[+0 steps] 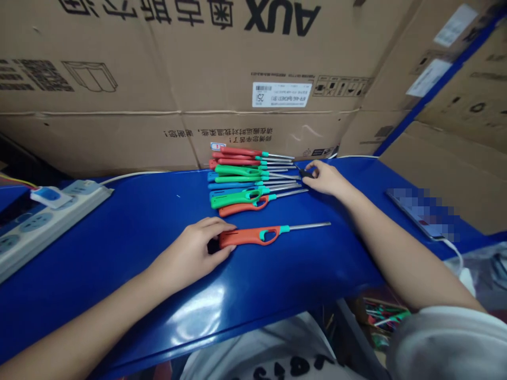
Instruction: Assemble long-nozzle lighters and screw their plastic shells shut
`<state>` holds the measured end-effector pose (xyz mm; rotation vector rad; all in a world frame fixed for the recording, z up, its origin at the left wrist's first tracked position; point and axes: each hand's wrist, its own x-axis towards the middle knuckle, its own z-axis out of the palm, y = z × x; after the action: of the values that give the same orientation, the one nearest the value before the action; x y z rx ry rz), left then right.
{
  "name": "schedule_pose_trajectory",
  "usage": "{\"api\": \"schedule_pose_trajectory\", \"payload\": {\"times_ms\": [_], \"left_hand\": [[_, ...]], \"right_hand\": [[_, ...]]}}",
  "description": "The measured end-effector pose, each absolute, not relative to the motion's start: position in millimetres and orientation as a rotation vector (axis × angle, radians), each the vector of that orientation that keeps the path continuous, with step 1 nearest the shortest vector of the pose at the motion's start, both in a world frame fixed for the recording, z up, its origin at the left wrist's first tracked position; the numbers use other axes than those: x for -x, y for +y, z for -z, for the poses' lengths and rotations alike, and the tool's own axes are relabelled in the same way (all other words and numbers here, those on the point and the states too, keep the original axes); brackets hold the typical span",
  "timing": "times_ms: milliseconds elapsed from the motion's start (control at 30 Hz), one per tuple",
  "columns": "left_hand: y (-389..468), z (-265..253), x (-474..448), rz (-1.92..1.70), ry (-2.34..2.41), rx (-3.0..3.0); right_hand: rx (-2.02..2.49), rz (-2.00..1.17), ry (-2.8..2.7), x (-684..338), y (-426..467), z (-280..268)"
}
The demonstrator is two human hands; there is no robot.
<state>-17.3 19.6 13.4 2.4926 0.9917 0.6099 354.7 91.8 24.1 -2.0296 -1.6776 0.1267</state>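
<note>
An orange long-neck lighter (pixel 247 237) with a teal trigger and collar lies on the blue table, its metal tube pointing right. My left hand (pixel 198 245) grips the butt end of its handle between thumb and fingers. Behind it is a row of several red, green, blue and orange lighters (pixel 237 171), side by side with their tubes to the right. My right hand (pixel 327 179), beside the tube tips, pinches a small black-handled tool (pixel 304 173) with a thin tip. Its exact kind is too small to make out.
A cardboard wall (pixel 138 89) stands behind the blue table (pixel 130 232). A white power strip (pixel 51 216) sits at the left, and a phone (pixel 415 214) with a cable at the right. Below the right edge, a bin holds more lighters (pixel 384 314).
</note>
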Motion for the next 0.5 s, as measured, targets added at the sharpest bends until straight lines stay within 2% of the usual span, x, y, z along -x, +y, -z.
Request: {"api": "schedule_pose_trajectory", "payload": {"times_ms": [200, 333, 500], "left_hand": [[19, -16, 17, -0.560, 0.913, -2.507], [16, -12, 15, -0.532, 0.872, -2.532], [12, -8, 12, -0.527, 0.827, -2.574]], "right_hand": [[1.568, 0.031, -1.454, -330, 93, -50], [0.960, -0.286, -1.468, -278, 82, -54], [0.898, -0.696, -1.702, -204, 70, -48]]}}
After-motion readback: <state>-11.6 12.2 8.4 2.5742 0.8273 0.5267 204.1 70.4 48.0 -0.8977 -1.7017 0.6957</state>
